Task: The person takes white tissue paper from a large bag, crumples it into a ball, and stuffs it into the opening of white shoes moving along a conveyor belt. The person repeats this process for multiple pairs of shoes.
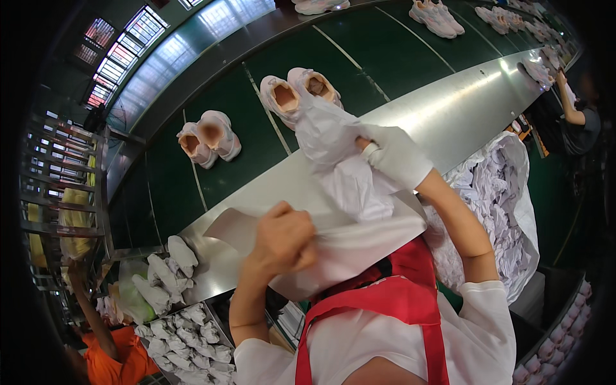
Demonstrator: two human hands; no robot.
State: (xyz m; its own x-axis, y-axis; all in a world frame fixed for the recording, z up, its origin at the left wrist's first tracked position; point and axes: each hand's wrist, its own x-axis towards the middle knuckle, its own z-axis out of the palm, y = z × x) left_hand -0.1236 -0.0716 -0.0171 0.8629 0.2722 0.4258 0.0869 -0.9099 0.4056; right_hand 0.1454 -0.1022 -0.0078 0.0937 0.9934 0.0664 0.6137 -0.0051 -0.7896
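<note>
My left hand (282, 237), bare and a little blurred, is closed in a fist on a white paper sheet (346, 253). The sheet spreads in front of my red apron, its left corner curling up. In a white fingerless glove, my right hand (394, 154) is closed on crumpled white tissue paper (333, 131). The tissue reaches up to the openings of a pair of pale pink and white shoes (280, 96) and hangs down over the sheet. The right shoe of this pair is partly covered by the tissue.
A green conveyor belt (240, 163) runs beyond a metal ledge (449, 96). Another shoe pair (218, 135) sits left; more pairs lie farther right. A white sack (500, 192) of crumpled paper stands right. Stuffed paper wads (192, 340) fill a box at lower left. Co-workers are at both sides.
</note>
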